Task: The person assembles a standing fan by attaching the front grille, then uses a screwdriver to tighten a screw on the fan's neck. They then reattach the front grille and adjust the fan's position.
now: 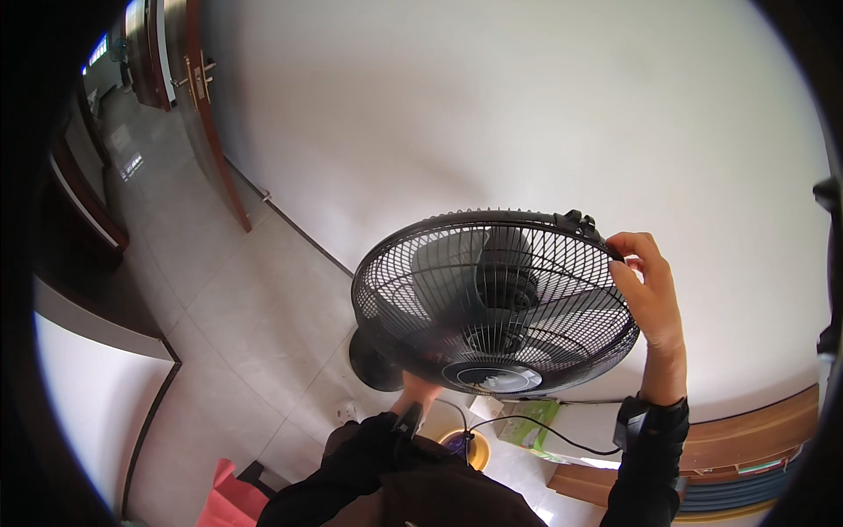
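A black electric fan (500, 307) with a round wire cage fills the middle of the head view, its cage tilted and its blades showing through the wires. My right hand (652, 294) grips the cage's rim at the right side, fingers curled at the edge near a black clip (577, 223). Below the cage, my left hand (421, 388) reaches in under the fan; its fingers are hidden behind the cage, so what it holds cannot be seen. The fan's dark round base (374, 362) shows on the floor at the lower left of the cage.
A white wall (527, 114) rises behind the fan. An open brown door (211, 123) stands at the left, beside the tiled floor (233, 307). Below the fan are a yellow basin (479, 451), a green-and-white box (529, 424) and a black cable (575, 441). Red material (230, 499) lies at lower left.
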The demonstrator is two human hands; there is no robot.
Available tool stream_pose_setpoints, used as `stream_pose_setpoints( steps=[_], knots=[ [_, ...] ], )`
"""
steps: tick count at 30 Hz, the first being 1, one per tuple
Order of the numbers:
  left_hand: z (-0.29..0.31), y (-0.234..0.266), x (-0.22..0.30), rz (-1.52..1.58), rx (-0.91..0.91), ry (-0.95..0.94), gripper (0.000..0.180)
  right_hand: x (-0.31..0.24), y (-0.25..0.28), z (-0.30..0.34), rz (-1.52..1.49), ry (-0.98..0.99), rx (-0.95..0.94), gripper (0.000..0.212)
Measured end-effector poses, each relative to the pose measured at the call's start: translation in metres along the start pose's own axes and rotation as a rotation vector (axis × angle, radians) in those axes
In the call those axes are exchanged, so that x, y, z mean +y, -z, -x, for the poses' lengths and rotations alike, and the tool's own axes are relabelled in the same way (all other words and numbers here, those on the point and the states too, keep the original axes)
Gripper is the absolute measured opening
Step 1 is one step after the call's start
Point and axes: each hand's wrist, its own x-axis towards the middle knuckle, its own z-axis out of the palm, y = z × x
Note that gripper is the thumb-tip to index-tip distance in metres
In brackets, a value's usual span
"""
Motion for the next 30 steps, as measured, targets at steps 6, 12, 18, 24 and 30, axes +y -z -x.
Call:
stream_pose_setpoints(
  steps=[6, 12, 18, 24, 30],
  knots=[
    [-0.028, 0.029, -0.008, -0.036, -0.029, -0.061, 0.036, -0.001, -0.022, 0.006, -0.026, 0.086, 0.178, 0.021],
    [-0.026, 0.026, -0.004, 0.039, -0.047, -0.003, 0.033, 0.002, -0.014, 0.013, -0.051, 0.292, 0.103, 0.027],
    [-0.016, 0.006, -0.004, 0.036, -0.083, -0.001, 0.032, 0.000, -0.001, 0.021, 0.157, 0.222, 0.106, 0.029],
    [-0.001, -0.010, 0.001, 0.014, -0.014, -0.018, 0.034, -0.006, 0.020, 0.016, 0.210, 0.284, -0.081, 0.034],
    [-0.011, 0.024, 0.001, -1.505, -0.190, -0.691, 0.039, 0.004, 0.031, 0.012, 0.228, 0.191, -0.164, 0.035]
  ],
)
